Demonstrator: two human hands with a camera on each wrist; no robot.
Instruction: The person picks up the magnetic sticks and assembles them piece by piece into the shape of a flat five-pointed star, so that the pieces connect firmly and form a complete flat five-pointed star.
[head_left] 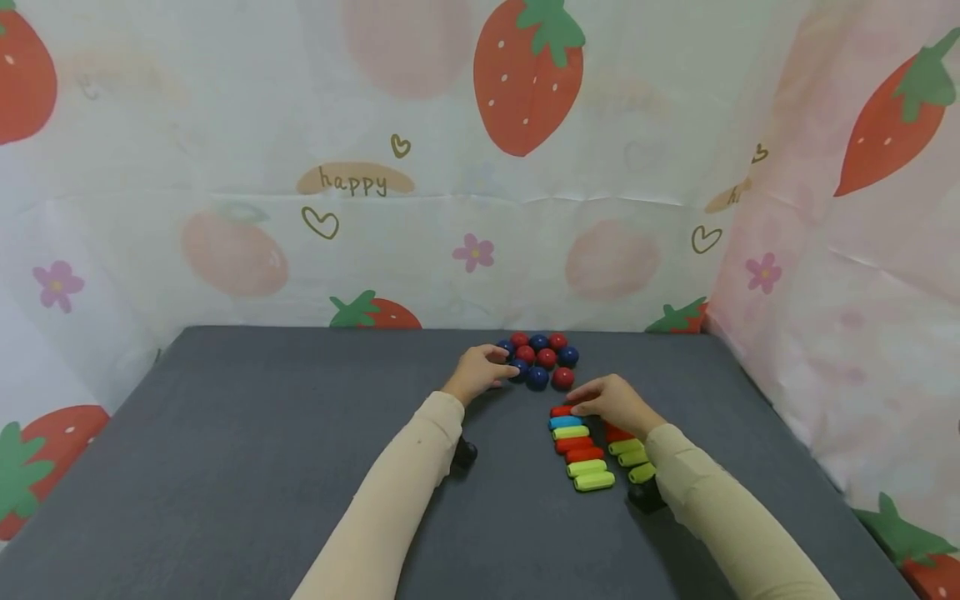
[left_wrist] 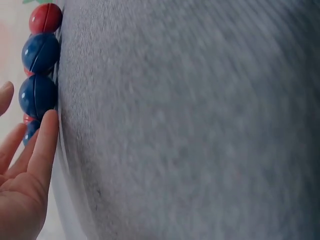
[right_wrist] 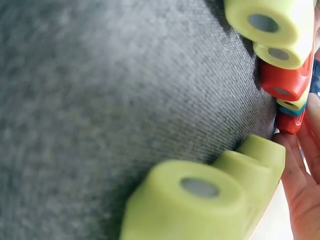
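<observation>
Red and blue glossy toy balls with seams form a cluster at the table's far side. My left hand reaches its left edge, fingers extended and thumb apart, beside a blue ball; in the left wrist view a fingertip meets a blue ball. Chunky toy rods with grey round ends lie in two columns nearer me. My right hand has its fingertips at the farthest red rod of the left column. The right wrist view shows fairly straight fingers against that red rod.
Below that rod lie a blue rod, yellow rods and red rods. The right column, with a yellow rod, is partly under the right wrist. A dark grey cloth covers the table; a strawberry-print curtain stands behind.
</observation>
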